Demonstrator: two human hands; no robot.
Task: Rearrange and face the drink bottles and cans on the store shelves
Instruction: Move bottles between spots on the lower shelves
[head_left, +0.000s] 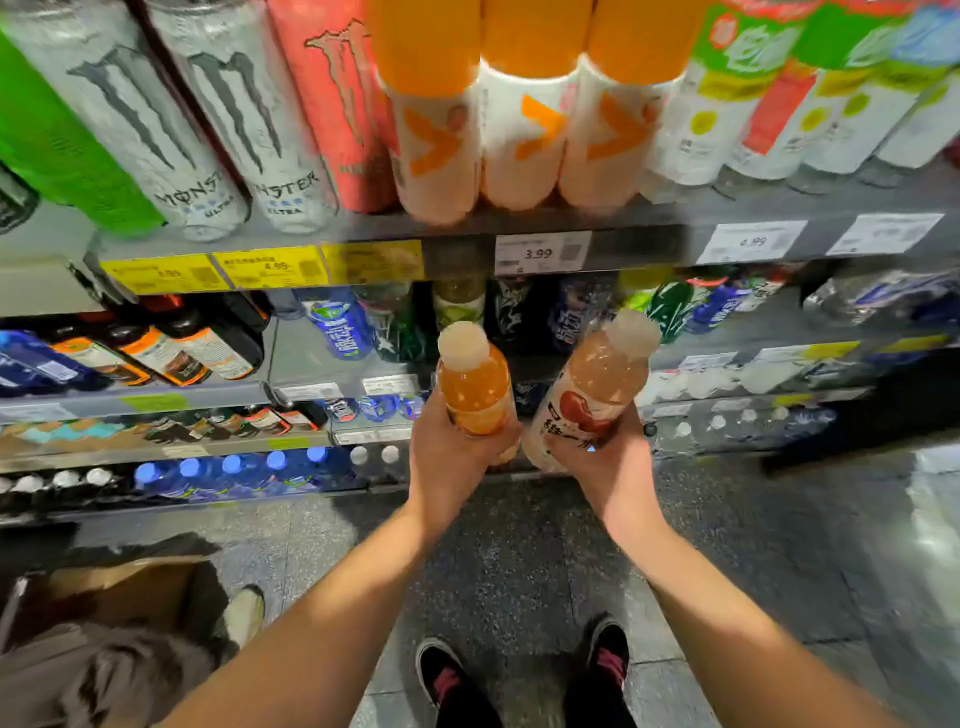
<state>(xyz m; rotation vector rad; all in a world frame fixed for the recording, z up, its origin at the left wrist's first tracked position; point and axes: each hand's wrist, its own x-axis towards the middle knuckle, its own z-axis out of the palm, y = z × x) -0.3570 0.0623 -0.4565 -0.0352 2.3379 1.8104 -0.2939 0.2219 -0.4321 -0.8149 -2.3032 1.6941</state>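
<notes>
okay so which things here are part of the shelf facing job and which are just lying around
Part of the job:
left hand gripping an orange bottle
right hand gripping a peach bottle
orange-capped bottles
Monster cans

Lying about:
cardboard box

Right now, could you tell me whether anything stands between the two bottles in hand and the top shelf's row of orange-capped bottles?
Nothing visible does. The left hand grips an orange bottle and the right hand a peach bottle, both in open air before the lower shelves. The orange-capped row already fills the shelf's front edge, so no free slot shows there.
</notes>
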